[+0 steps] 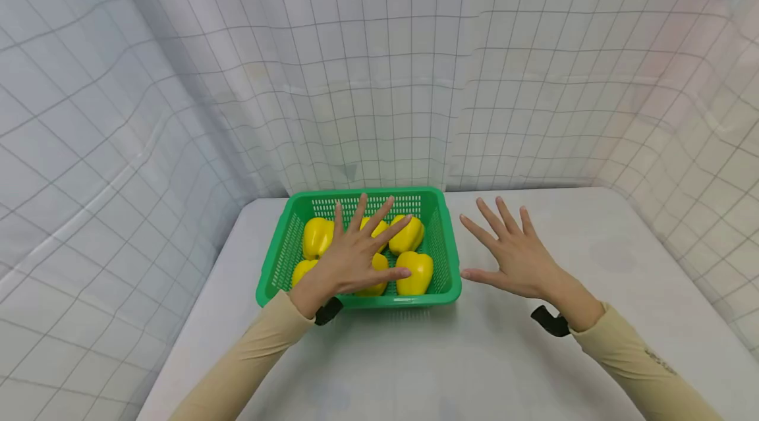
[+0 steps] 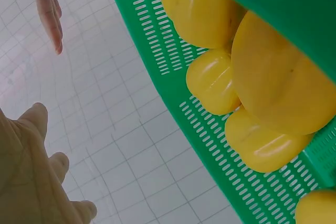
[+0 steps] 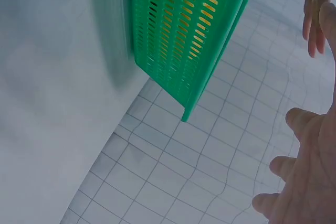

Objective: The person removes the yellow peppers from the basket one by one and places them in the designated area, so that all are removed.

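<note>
The left hand (image 1: 351,260) is hovering spread over yellow peppers (image 1: 414,273) in a green basket (image 1: 449,246), the right hand (image 1: 520,261) spread beside it. The peppers are looking light, firm, slippery, probably favouring cupped sides.

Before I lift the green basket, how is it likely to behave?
The green basket is probably fairly stiff: its walls hold their shape. The rounded yellow peppers inside may roll or shift if it tilts, given the room beside them.
</note>
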Tool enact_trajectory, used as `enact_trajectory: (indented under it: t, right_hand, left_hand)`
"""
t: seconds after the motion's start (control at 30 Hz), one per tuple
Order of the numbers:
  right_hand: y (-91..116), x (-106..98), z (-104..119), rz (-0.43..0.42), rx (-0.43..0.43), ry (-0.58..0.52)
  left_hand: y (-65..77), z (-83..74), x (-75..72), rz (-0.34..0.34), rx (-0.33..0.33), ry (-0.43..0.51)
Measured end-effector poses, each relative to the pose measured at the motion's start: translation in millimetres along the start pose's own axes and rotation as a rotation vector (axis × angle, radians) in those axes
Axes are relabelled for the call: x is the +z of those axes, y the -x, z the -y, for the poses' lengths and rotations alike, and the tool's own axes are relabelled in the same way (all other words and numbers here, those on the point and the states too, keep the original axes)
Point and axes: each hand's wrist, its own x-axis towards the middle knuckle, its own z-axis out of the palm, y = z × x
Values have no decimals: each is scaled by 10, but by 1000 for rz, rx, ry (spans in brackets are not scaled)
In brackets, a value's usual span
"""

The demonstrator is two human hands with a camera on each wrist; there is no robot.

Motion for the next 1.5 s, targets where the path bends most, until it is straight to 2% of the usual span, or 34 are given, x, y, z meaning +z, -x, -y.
enact_trajectory:
  t: [0.13,0.23,0.4,0.53,0.7,0.9,1.03,1.1,1.27,1.5]
  right_hand:
    - [-11,10,3,-42,-19,-7]
    - [-36,28,-3,-86,-37,-26]
    - [-110,47,-19,-129,-86,-138]
    - [-185,55,-17,-85,-77,-268]
    - [-284,66,23,-25,-42,-369]
    - [-401,68,115,9,-36,-417]
    - [-461,71,167,43,-15,-454]
    - [-492,74,192,63,-10,-475]
    - [-575,62,257,88,-36,-529]
    - [-729,65,334,171,-49,-575]
  left_hand:
    - [-2,11,-10,-26,30,-11]
    - [19,25,-13,-45,27,36]
    - [125,63,-26,-44,-41,159]
    - [245,139,-36,-41,-112,263]
    - [424,338,6,-94,-271,356]
    - [671,594,115,-129,-508,350]
    - [808,728,176,-117,-627,361]
    - [868,777,205,-89,-680,379]
    - [974,856,292,-45,-761,434]
    - [1059,921,425,-106,-829,503]
